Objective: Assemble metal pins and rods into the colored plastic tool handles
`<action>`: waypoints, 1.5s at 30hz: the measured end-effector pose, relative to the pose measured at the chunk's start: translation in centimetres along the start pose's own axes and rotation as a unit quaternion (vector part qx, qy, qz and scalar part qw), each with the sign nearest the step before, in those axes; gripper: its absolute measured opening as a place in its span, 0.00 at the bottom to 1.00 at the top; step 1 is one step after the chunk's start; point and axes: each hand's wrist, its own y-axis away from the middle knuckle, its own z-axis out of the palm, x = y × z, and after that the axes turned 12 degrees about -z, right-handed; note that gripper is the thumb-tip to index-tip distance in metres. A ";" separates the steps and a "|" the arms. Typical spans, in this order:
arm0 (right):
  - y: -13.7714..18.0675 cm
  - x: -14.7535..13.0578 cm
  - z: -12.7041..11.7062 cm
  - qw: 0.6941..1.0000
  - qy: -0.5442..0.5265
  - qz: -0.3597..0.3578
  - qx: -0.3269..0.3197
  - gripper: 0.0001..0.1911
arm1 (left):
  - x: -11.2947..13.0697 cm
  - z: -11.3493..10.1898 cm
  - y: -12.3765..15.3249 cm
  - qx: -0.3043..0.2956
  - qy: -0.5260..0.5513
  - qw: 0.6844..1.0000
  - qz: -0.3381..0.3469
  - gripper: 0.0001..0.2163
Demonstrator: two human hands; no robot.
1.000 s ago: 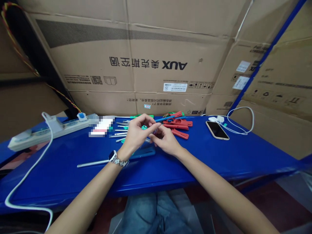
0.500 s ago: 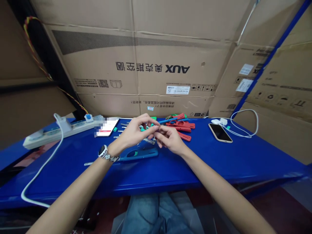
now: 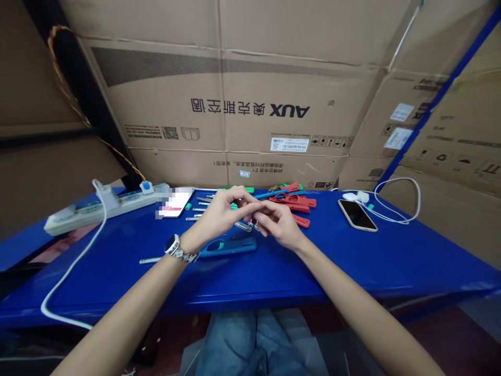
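My left hand [image 3: 230, 210] and my right hand [image 3: 279, 223] meet above the middle of the blue table, their fingertips pinched together. Whatever small part lies between them is hidden by the fingers. Below my left wrist lies a blue lighter casing [image 3: 230, 247] with a long metal tube, which looks like part of a stick lighter. Red lighter casings [image 3: 297, 200] are grouped just beyond my right hand. Several metal tubes [image 3: 193, 219] lie behind my left hand, and a green casing [image 3: 246, 190] sits at the back.
A smartphone [image 3: 358, 215] and a white charger with its cable [image 3: 415, 209] lie on the right of the table [image 3: 313, 277]. On the left are a power strip [image 3: 129, 201] and another phone [image 3: 180, 202]. Cardboard [image 3: 254, 78] stands upright behind.
The whole view has shifted slightly, so everything appears a little further right. Both hands stay pinched together, with only small finger movements.
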 end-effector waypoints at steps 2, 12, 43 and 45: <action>-0.1 0.3 0.0 1.000 0.008 0.009 0.020 0.16 | -0.6 -0.4 0.6 0.019 0.000 1.000 -0.010 0.10; -0.4 1.8 1.5 0.996 0.052 -0.007 0.074 0.20 | -6.5 1.1 4.3 -0.141 -0.131 0.981 -0.029 0.10; -2.4 -0.7 0.9 0.995 0.019 0.048 0.081 0.27 | -7.3 2.0 4.9 -0.112 -0.124 0.986 -0.025 0.12; -2.3 -0.4 1.3 0.994 0.012 0.048 0.097 0.26 | -7.2 1.9 5.0 -0.114 -0.123 0.985 -0.026 0.12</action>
